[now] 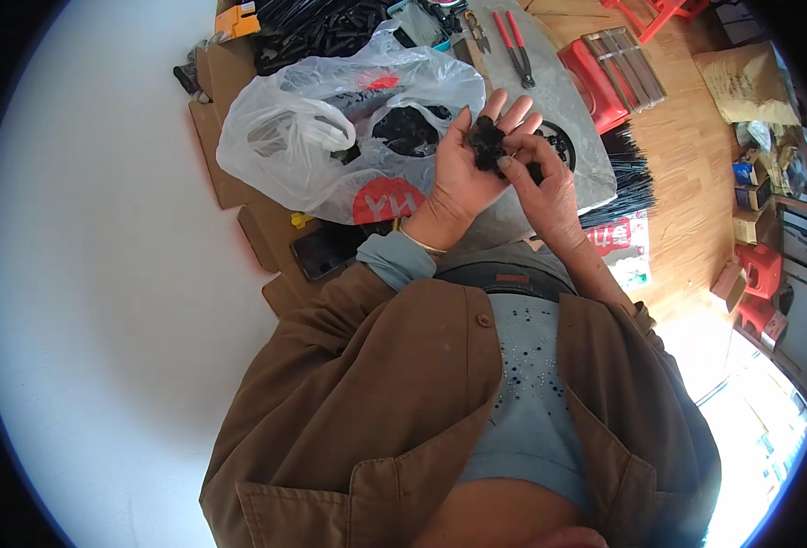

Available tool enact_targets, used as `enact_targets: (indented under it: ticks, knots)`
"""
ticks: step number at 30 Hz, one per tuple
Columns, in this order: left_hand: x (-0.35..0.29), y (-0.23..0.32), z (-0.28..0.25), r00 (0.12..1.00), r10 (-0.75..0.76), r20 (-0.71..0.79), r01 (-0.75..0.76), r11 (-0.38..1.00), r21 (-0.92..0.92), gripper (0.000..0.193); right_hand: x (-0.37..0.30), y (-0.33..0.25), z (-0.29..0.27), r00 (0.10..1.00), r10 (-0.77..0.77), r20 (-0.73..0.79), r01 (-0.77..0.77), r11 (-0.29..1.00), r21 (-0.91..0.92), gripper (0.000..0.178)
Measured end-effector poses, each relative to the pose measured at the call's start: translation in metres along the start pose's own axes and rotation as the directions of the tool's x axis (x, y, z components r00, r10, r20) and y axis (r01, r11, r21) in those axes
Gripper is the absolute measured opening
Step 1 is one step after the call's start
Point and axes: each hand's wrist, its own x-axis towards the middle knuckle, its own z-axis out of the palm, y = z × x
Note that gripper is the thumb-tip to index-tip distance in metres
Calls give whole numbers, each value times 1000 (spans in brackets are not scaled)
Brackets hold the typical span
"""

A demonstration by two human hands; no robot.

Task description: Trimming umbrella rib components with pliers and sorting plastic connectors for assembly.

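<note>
My left hand (463,178) is turned palm up, its fingers stretched out, and cradles a small heap of black parts (487,142). Over that heap, my right hand (550,192) has its thumb and index finger pinched together at the edge of the parts. Whatever lies between those fingertips is too small to make out. Left of my hands sits a white translucent plastic bag (280,178) with red print, its mouth open on black pieces (408,130). Partly hidden behind my right hand is a round black-rimmed dish (568,137) with small dark bits in it.
Red-handled cutters (515,50) and a pair of scissors (477,32) rest on the grey table (550,96). Cardboard (256,239) and a dark phone (323,253) lie at the left. Thin black rods (636,183) and a red stool (595,87) stand past the right edge.
</note>
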Motion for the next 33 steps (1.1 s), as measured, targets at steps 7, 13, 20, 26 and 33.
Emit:
enact_targets:
  ticks: [7,13,20,26,33]
  knots:
    - [7,-7,0,998,-56,-19,56,998,-19,52,11,-6,-15,989,-106,-105,105,994,-19,25]
    - [8,-13,9,989,-112,-96,113,994,7,47,26,-17,-24,975,-223,12,210,899,-384,21]
    - [9,-7,-3,985,-172,-10,169,978,-121,51,33,-2,-30,999,48,-7,-48,998,-32,18]
    - [10,-6,1,984,-178,24,180,975,-127,47,38,-16,-40,993,117,3,-117,993,-36,16]
    - [10,-3,-2,980,-193,58,201,960,-194,47,36,-12,-34,996,48,-78,-56,993,-102,26]
